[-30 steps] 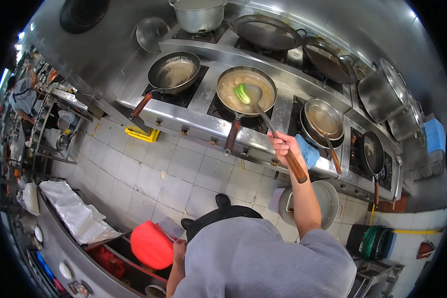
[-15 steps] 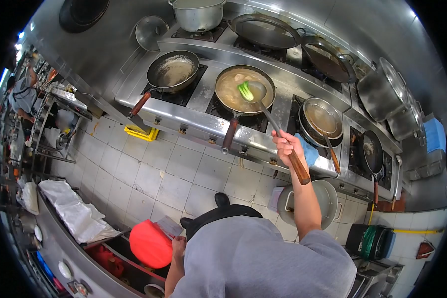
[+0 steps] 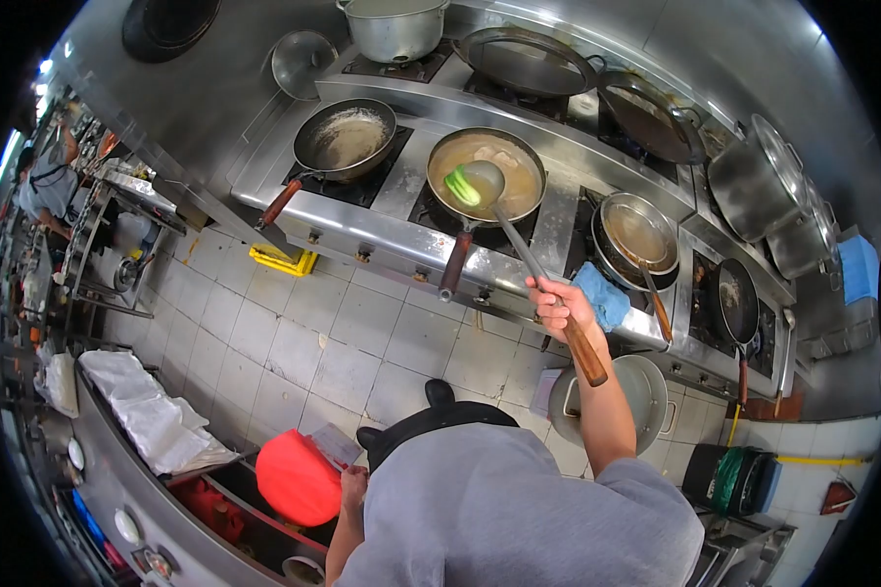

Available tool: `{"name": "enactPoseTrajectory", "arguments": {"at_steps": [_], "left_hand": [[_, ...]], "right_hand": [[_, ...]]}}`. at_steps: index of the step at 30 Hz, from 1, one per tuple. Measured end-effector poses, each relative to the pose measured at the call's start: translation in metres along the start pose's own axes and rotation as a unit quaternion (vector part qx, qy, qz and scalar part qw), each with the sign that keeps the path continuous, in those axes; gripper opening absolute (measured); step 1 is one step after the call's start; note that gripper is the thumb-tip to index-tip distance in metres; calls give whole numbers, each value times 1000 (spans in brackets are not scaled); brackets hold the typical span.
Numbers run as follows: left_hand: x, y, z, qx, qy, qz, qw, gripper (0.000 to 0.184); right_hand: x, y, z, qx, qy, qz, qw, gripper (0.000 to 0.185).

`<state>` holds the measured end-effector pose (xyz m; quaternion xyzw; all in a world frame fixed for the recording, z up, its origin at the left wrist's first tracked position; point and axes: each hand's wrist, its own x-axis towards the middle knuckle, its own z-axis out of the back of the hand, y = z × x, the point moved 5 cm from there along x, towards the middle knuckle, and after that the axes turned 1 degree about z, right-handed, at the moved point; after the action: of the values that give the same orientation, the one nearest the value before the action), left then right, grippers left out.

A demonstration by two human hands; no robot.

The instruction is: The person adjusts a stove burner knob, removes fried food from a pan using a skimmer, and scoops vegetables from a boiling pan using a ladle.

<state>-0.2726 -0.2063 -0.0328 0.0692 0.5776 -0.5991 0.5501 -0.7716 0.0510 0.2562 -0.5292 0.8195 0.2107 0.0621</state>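
Note:
My right hand [image 3: 561, 305] is wrapped round the wooden-ended handle of a long metal ladle [image 3: 525, 240]. The ladle's bowl is over the left side of a frying pan [image 3: 439, 196] of brownish liquid, with a piece of green leafy vegetable [image 3: 463, 186] at its edge. Pale pieces show in the liquid. Low by my left side, my left hand [image 3: 353, 483] has its fingers curled at the edge of a smooth, rounded red item [image 3: 299, 477]. My body partly covers that hand, and its grip is only partly visible.
Another frying pan [image 3: 345, 142] stands left on the stove. Right of the ladle are a blue cloth [image 3: 602, 296], a strainer [image 3: 639, 235] over a pan and a small pan [image 3: 733, 298]. A big pot [image 3: 646, 377] stands below the stove front. A co-worker [image 3: 51, 186] is far left.
The ladle bowl and the green vegetable have shifted left and slightly down within the pan. My right hand has moved a little left and down, uncovering more of the blue cloth.

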Motion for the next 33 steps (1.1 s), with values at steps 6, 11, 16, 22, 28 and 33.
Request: {"name": "enactPoseTrajectory", "arguments": {"at_steps": [6, 11, 16, 22, 28, 33], "left_hand": [[-1, -6, -2, 21, -3, -5, 1000, 15], [-10, -26, -6, 56, 1, 1, 998, 16], [-7, -29, -10, 77, 6, -6, 997, 16], [-6, -36, -16, 108, 27, -30, 993, 14], [14, -33, -24, 115, 69, -20, 991, 14], [37, -40, -24, 96, 104, -48, 989, 13]], "right_hand": [[-6, -14, 3, -129, -88, -25, 987, 18], [-15, -17, -4, -310, -170, 4, 935, 16], [-18, -20, -6, -372, -175, 16, 911, 12], [-21, -25, -6, -450, -162, 26, 878, 12], [-28, -27, -14, -523, -191, 25, 830, 15], [-31, -29, -16, -548, -204, 36, 810, 16]]}}
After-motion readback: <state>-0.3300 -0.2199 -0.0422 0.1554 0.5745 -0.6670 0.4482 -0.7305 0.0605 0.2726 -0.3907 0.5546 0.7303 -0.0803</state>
